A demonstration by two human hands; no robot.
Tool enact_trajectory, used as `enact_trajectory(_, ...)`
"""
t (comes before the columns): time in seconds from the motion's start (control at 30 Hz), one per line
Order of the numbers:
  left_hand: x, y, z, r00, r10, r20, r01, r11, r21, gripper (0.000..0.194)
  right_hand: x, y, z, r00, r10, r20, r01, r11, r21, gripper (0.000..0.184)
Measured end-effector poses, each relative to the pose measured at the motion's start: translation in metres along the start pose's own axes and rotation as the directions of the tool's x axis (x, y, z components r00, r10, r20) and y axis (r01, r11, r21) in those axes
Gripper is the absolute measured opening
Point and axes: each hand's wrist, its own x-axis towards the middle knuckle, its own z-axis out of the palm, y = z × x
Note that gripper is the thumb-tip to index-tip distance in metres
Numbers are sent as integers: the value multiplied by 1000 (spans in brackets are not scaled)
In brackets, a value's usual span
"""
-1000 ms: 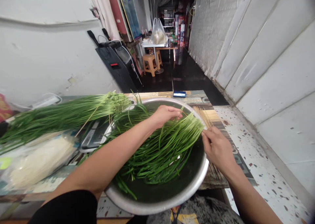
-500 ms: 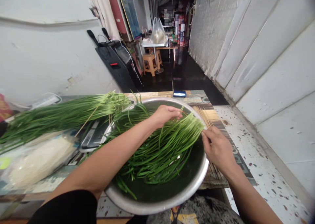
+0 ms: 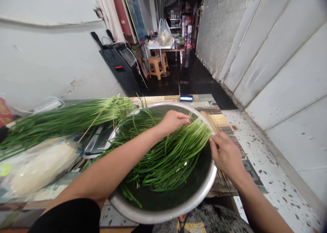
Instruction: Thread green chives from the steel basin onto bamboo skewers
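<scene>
A wide metal basin (image 3: 204,192) holds a loose heap of long green chives (image 3: 163,164), their pale cut ends gathered towards the right rim. My left hand (image 3: 175,121) reaches over the heap, thumb and fingertips pinched together beside the pale ends. A thin brownish tip shows at those fingertips, too small to name. At the basin's right rim, my right hand (image 3: 226,154) is closed, its thumb and forefinger pinched against the outermost pale ends. Whatever lies between the right fingers is hidden.
Thin wooden skewers (image 3: 211,120) lie right of the basin. To its left are more chives (image 3: 63,115) with skewers in them, a metal tray (image 3: 89,153) and a plastic-wrapped pale bundle (image 3: 43,168). A blue device (image 3: 186,98) rests at the table's far edge.
My left hand has shifted slightly to the right, along the pale ends. My right hand stays at the rim, almost unmoved.
</scene>
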Motion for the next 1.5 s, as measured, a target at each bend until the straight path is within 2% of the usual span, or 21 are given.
enact_trajectory(0.07,-3,3,2,997,77,9,-77,991,111,14,0,0,0,1000,2,0,-2,1000,-5,29)
enact_trajectory(0.13,-4,5,2,987,125,98,-141,975,173,18,-1,0,0,1000,6,-4,-6,1000,-14,30)
enact_trajectory(0.2,-1,5,-2,969,119,215,-159,970,182,25,-1,0,0,1000,9,-17,-9,1000,-16,31)
enact_trajectory(0.23,3,3,-4,969,100,228,-146,971,192,28,-1,0,0,1000,9,-23,-9,1000,-13,30)
enact_trajectory(0.27,6,0,-5,976,83,201,-126,968,217,30,-1,0,0,1000,8,-27,-8,1000,-7,30)
enact_trajectory(0.33,15,-9,-6,994,74,76,-94,948,304,29,-1,0,0,1000,7,-28,-7,1000,6,29)
enact_trajectory(0.4,21,-19,-1,996,85,-22,-70,919,388,29,0,0,0,1000,4,-24,-4,1000,9,30)
enact_trajectory(0.47,26,-27,6,997,74,-31,-54,908,414,28,0,-1,0,1000,3,-22,-3,1000,2,30)
enact_trajectory(0.6,27,-32,15,994,81,-70,-56,948,313,14,0,-1,0,1000,3,-11,-3,1000,4,32)
enact_trajectory(0.7,21,-24,12,983,42,-179,-31,998,63,16,-1,0,0,1000,10,-6,-10,1000,9,30)
enact_trajectory(0.77,13,-15,8,987,-48,-156,25,989,-142,23,-1,0,0,1000,14,-4,-14,1000,9,30)
enact_trajectory(0.83,6,-6,5,989,-109,-103,79,962,-260,31,-1,0,0,1000,21,-2,-21,1000,9,30)
enact_trajectory(1.0,0,4,1,985,-154,-72,134,964,-228,31,-1,-1,0,999,37,-2,-37,999,10,30)
enact_trajectory(1.2,3,2,-4,986,-169,-2,164,959,-232,26,-1,-1,0,1000,28,-7,-28,999,25,30)
enact_trajectory(1.5,1,6,-3,981,-189,31,191,954,-232,22,-1,-2,0,999,24,-27,-24,1000,13,31)
